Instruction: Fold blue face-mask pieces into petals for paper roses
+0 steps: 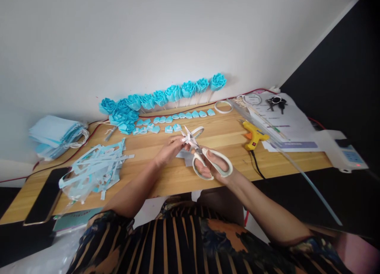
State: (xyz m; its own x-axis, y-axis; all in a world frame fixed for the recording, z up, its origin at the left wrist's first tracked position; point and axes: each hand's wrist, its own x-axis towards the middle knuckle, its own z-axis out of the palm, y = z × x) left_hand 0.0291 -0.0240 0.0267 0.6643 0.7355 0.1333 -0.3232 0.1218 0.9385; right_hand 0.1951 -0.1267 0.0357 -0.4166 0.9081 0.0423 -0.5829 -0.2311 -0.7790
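My right hand grips a pair of scissors by their large white handles, and the blades point forward and to the left, slightly apart. Close to the blade tips, my left hand pinches a small white piece; its material is too small to tell. A white ring like a tape roll shows just behind the blades, and I cannot tell whether it is held or lies on the table. Beneath the hands, pale pieces lie partly hidden on the wooden table.
Blue handmade flowers line the wall, with folded blue pieces before them. Blue and white scraps, a stack of face masks and a phone are left. A yellow glue gun and a power box stand right.
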